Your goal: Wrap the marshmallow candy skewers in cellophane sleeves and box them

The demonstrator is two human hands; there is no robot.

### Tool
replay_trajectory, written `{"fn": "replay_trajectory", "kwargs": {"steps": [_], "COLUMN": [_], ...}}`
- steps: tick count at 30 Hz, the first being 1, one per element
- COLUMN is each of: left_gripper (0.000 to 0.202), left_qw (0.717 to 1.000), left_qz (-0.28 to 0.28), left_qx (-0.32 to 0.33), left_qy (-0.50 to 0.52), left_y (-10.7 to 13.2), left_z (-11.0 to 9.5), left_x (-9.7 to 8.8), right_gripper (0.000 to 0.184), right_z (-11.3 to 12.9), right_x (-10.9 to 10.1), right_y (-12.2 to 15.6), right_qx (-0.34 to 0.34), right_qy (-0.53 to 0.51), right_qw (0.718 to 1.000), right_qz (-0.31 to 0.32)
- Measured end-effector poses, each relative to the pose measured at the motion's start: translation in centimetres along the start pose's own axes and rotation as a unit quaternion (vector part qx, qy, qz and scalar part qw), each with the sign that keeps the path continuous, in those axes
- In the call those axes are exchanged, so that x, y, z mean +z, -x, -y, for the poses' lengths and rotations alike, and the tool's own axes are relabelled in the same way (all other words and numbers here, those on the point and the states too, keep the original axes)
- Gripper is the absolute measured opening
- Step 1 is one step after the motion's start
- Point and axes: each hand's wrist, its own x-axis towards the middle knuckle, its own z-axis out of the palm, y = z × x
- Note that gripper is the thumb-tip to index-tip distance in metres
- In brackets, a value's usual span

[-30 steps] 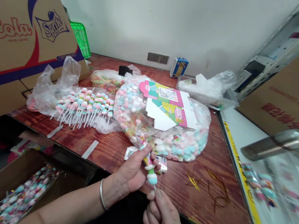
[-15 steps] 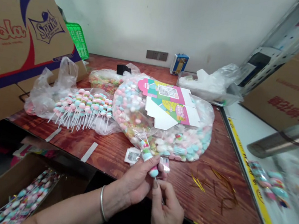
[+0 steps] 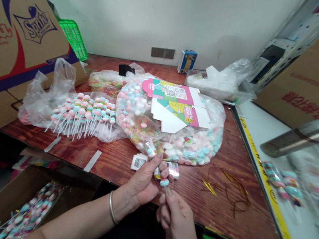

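My left hand (image 3: 149, 181), with a silver bangle on its wrist, is closed around a wrapped marshmallow lollipop (image 3: 164, 182). The candy's pastel lower end shows between the fingers, and the clear wrapper sticks out above the thumb. Just below the candy, my right hand (image 3: 174, 208) is closed in a pinch; what lies between its fingertips is hidden. Printed wrappers (image 3: 139, 162) lie on the table behind my left hand. To the right are loose gold twist ties (image 3: 209, 187).
Unwrapped lollipops (image 3: 87, 109) lie on plastic at the left. A large bag of marshmallows (image 3: 203, 151) carries a flat printed carton (image 3: 177, 104). A box of wrapped candies (image 3: 30, 208) stands below left. A steel flask (image 3: 299, 139) lies at the right, past yellow tape (image 3: 266, 174).
The lollipop has turned and sunk deeper into my left hand, whose fingers now curl across it. My right fingertips have moved closer under the candy. The camera view has shifted slightly.
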Motion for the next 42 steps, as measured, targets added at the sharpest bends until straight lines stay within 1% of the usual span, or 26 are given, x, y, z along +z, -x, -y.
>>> {"fn": "replay_trajectory", "kwargs": {"steps": [1,3,5,6,7,8,9,10,11,12,13,14,15,17,19,20,21,23,25,26,28,30,33,35,39,42], "left_gripper": [0.021,0.023,0.024,0.023,0.023,0.022,0.021,0.02,0.02,0.02,0.02,0.021,0.022,0.025,0.027,0.028,0.029,0.03,0.029,0.029,0.029,0.029,0.032,0.034,0.043,0.045], "left_qw": [1.0,1.0,0.999,0.999,0.999,0.999,0.998,0.998,0.998,0.998,0.998,0.999,0.999,0.999,0.998,0.998,0.997,0.996,0.995,0.995,0.992,0.989,0.988,0.989,0.986,0.984], "left_qz": [-0.004,-0.021,-0.038,-0.044,-0.049,-0.052,-0.055,-0.056,-0.054,-0.049,-0.045,-0.039,-0.036,-0.038,-0.053,-0.061,-0.067,-0.074,-0.079,-0.083,-0.087,-0.085,-0.073,-0.066,-0.065,-0.071], "left_qx": [-0.002,0.002,0.008,0.011,0.012,0.013,0.015,0.019,0.024,0.028,0.032,0.034,0.035,0.036,0.032,0.03,0.03,0.031,0.028,0.025,0.021,0.029,0.045,0.034,0.008,0.006], "left_qy": [-0.004,-0.009,-0.008,-0.005,-0.001,0.003,0.007,0.01,0.01,0.009,0.007,0.004,0.0,-0.007,-0.014,-0.017,-0.02,-0.028,-0.044,-0.056,-0.088,-0.119,-0.13,-0.13,-0.157,-0.164], "left_y": [-0.1,-0.3,-0.6,-0.7,-0.8,-0.9,-0.9,-0.9,-0.9,-0.9,-0.8,-0.8,-0.8,-0.8,-0.9,-0.9,-0.9,-0.9,-0.6,-0.5,-0.1,0.2,0.3,0.3,0.4,0.3], "left_z": [0.1,-0.1,-0.4,-0.5,-0.7,-0.8,-0.9,-1.0,-1.0,-1.0,-1.0,-1.0,-1.0,-1.0,-1.0,-1.0,-0.9,-0.4,0.5,1.1,2.1,2.8,3.1,3.2,3.5,3.3], "left_x": [-0.1,-0.1,0.0,0.1,0.1,0.2,0.2,0.2,0.2,0.1,0.1,0.1,0.0,0.1,0.2,0.3,0.3,0.5,0.5,0.4,0.2,-0.1,-0.6,-0.8,-0.9,-0.9], "right_gripper": [0.043,0.037,0.029,0.026,0.026,0.027,0.031,0.036,0.039,0.041,0.041,0.04,0.039,0.037,0.034,0.031,0.028,0.022,0.021,0.021,0.021,0.022,0.025,0.028,0.029,0.034], "right_z": [0.0,0.1,0.1,0.1,0.1,0.0,0.0,0.0,0.1,0.1,0.2,0.3,0.4,0.5,0.5,0.5,0.4,0.1,-0.2,-0.3,-0.4,-0.2,0.1,0.2,0.2,0.2], "right_x": [0.0,0.0,-0.2,-0.2,-0.3,-0.3,-0.2,-0.2,-0.1,0.0,0.1,0.1,0.1,0.1,-0.1,-0.1,-0.2,-0.3,-0.3,-0.3,-0.2,-0.2,-0.3,-0.3,-0.1,0.0], "right_y": [0.0,0.0,0.0,0.0,-0.1,-0.1,0.0,0.0,0.2,0.3,0.4,0.5,0.6,0.6,0.5,0.4,0.3,-0.1,-0.6,-0.8,-1.4,-1.6,-1.4,-1.2,-1.2,-1.5], "right_qx": [-0.016,-0.126,-0.264,-0.307,-0.323,-0.306,-0.257,-0.181,-0.091,-0.005,0.063,0.104,0.119,0.088,-0.005,-0.069,-0.138,-0.263,-0.339,-0.358,-0.361,-0.329,-0.261,-0.236,-0.231,-0.283], "right_qy": [0.017,0.134,0.276,0.319,0.333,0.319,0.276,0.207,0.122,0.034,-0.042,-0.101,-0.135,-0.125,-0.015,0.066,0.153,0.303,0.392,0.413,0.42,0.393,0.347,0.336,0.366,0.412], "right_qw": [1.0,0.982,0.92,0.889,0.877,0.89,0.922,0.96,0.988,0.999,0.995,0.986,0.98,0.986,1.0,0.995,0.978,0.912,0.847,0.827,0.819,0.844,0.894,0.906,0.889,0.849], "right_qz": [-0.003,-0.036,-0.093,-0.114,-0.121,-0.111,-0.085,-0.047,-0.004,0.034,0.062,0.078,0.084,0.066,0.024,-0.003,-0.031,-0.081,-0.117,-0.13,-0.153,-0.156,-0.11,-0.099,-0.153,-0.172]}}
